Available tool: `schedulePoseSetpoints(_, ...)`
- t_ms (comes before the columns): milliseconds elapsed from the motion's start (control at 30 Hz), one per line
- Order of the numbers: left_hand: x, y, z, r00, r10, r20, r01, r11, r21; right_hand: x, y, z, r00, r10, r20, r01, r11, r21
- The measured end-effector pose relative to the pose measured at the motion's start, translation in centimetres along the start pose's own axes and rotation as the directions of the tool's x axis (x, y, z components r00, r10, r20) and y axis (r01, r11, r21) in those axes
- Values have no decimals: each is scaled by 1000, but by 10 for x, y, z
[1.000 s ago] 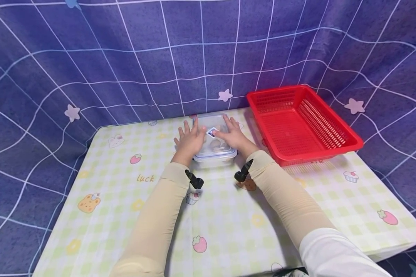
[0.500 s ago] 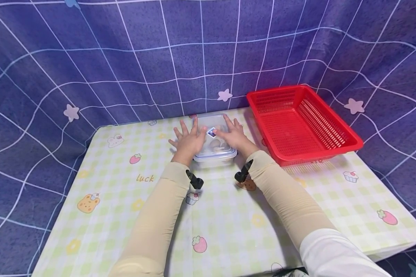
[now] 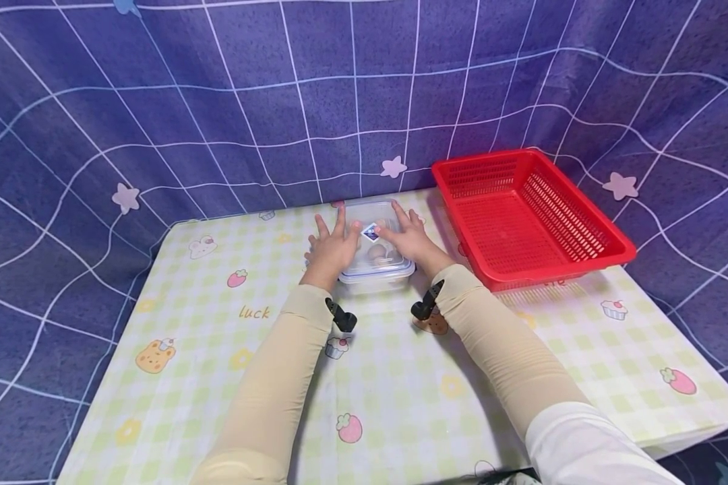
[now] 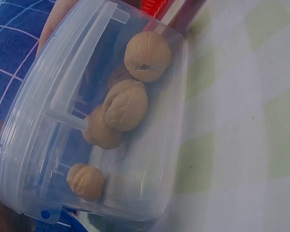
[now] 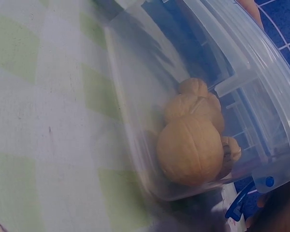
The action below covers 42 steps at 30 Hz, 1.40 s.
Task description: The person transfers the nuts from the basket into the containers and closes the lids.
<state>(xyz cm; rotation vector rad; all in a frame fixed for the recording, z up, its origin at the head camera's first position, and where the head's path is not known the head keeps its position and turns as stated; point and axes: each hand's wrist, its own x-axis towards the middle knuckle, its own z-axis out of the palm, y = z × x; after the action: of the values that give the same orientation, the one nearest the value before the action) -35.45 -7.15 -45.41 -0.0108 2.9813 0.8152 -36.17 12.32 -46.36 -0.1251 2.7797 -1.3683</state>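
Note:
A clear plastic food container [image 3: 373,275] with a lid sits on the cloth near the back of the table, a blue and white diamond label on top. Several walnuts [image 4: 125,105] lie inside, seen through its wall in both wrist views. My left hand [image 3: 331,252] rests on the lid's left side with fingers extended, thumb by the label. My right hand [image 3: 415,242] lies on the right side likewise, fingers straight and spread. In the right wrist view a blue clip [image 5: 239,200] hangs out from the container's side, below a tab on the lid.
To the right stands a red perforated plastic basket [image 3: 500,229], close beside my right forearm. A checked tablecloth [image 3: 206,364] covers the table. Behind it hangs a blue curtain [image 3: 315,101] with a white grid.
My left hand's outer fingers spread out to the left, then drew back in toward the container. My right hand and the container stay in nearly the same place.

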Motion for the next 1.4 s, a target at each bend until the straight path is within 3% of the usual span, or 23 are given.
schedulePoseSetpoints(167,-1,0,-1,1000,3,6,-3,999,-37,-2,-1,0,1000,3,0,-3,1000,20)
schedulePoseSetpoints(367,-2,1,-4,1000,16,12,-16,1000,6,-3,1,0,1000,-9,-26,10,999,52)
schedulePoseSetpoints(500,-2,-3,-6,999,49,-1,-49,997,56,-6,5,-3,998,-26,-54,35,984,173)
schedulePoseSetpoints(700,-5,-17,-9,989,100,-112,-95,994,45,-9,18,-13,991,-27,-134,73,934,349)
schedulePoseSetpoints(867,-9,-26,-10,968,154,-200,-157,988,3,-16,27,-20,983,-66,-172,129,913,386)
schedulePoseSetpoints(1067,-15,-42,-8,949,207,-239,-201,978,47,-26,33,-23,969,-122,-216,175,953,246)
schedulePoseSetpoints(1167,-19,-52,-8,959,194,-208,-181,980,79,-31,38,-23,969,-133,-206,168,972,161)
schedulePoseSetpoints(1400,-28,-66,-8,988,137,-74,-126,982,139,-40,54,-20,995,-65,-78,66,998,13)
